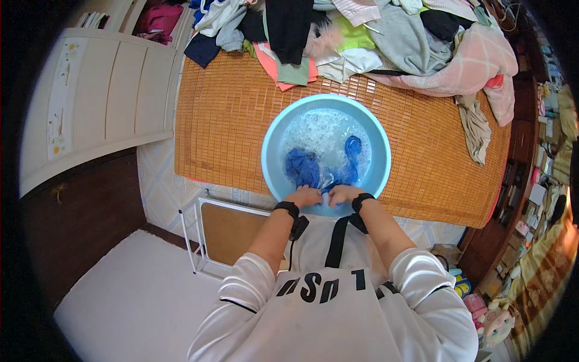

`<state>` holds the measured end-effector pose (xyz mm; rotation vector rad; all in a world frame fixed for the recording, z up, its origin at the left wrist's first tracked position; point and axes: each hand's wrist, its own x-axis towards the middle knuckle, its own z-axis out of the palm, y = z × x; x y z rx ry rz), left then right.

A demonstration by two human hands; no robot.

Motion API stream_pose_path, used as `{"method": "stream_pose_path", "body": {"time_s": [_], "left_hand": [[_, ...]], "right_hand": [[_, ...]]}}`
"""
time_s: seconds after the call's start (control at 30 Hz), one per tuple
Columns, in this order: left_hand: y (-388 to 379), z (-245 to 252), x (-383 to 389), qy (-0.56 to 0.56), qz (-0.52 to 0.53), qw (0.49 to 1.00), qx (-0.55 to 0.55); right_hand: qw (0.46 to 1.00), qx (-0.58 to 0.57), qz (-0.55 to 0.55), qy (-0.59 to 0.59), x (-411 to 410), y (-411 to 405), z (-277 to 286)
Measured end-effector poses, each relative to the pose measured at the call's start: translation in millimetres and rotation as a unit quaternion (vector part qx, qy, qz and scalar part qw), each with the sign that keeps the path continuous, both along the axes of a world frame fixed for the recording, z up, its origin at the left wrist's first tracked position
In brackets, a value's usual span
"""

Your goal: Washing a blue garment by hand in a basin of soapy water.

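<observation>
A light-blue plastic basin (268, 149) holds soapy, bubbly water (323, 122). Wet blue cloth (302, 166) lies partly under the water, bunched at the left and twisted in a strip at the right. Over the basin's near side, my left hand (307, 196) has its fingers closed on the cloth. My right hand (343, 194) grips the same cloth a short way to the right, knuckles turned inward. Dark bands circle both wrists. Part of the cloth between and beneath my fingers is hidden.
The basin stands on a bamboo mat (221, 122). Heaped clothes (402, 40) and a pink checked blanket (479, 59) lie along its far side. A white-framed folding table (233, 231) leans below the near edge. Beige trousers (472, 126) lie at right; a cabinet (122, 90) stands left.
</observation>
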<state>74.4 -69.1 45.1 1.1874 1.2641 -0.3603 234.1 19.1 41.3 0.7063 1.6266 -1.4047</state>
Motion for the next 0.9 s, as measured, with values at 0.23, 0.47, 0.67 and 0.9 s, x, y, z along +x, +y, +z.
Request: {"method": "stream_pose_path", "body": {"time_s": [0.23,0.47,0.67,0.9], "left_hand": [[-24.9,-29.6,-46.2,-0.109,0.228,0.953,0.168],[-0.7,44.1,-61.1,-0.142,0.588,0.781,0.156],[-3.7,33.6,-83.2,-0.229,0.706,0.654,0.146],[10.5,36.1,-81.4,-0.299,0.802,0.508,0.095]], "right_hand": [[0.968,-0.184,-0.165,0.034,-6.1,12.0,-2.7],[0.999,0.016,-0.016,0.026,3.3,17.2,20.4],[0.946,0.189,-0.184,0.189,18.1,47.0,2.6],[0.869,0.09,-0.43,0.227,-38.2,65.2,87.7]]}}
